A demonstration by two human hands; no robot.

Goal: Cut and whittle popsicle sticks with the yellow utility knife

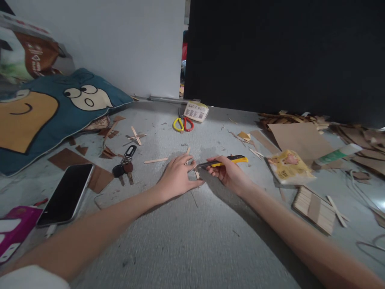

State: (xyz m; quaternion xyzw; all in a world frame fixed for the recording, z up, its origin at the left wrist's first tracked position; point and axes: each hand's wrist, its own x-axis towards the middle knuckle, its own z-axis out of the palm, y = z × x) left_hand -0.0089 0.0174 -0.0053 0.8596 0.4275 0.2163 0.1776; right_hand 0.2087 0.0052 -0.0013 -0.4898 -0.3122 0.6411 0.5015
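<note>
My right hand point(226, 173) is closed around a yellow and black utility knife point(228, 161), its blade tip pointing left toward a thin wooden stick point(196, 173) on the grey floor. My left hand point(177, 176) lies on the floor with its fingers pressed on that stick, just left of the blade. A second wooden stick point(155, 160) lies loose a little to the left of my left hand.
A phone point(66, 194), keys point(124, 164) and brown card scraps lie to the left, below a blue cushion point(45, 116). Scissors point(182, 123) sit at the back. To the right are a yellow packet point(289, 167), a glue tube point(338, 154), cardboard sheets point(300, 138) and a stick panel point(314, 208).
</note>
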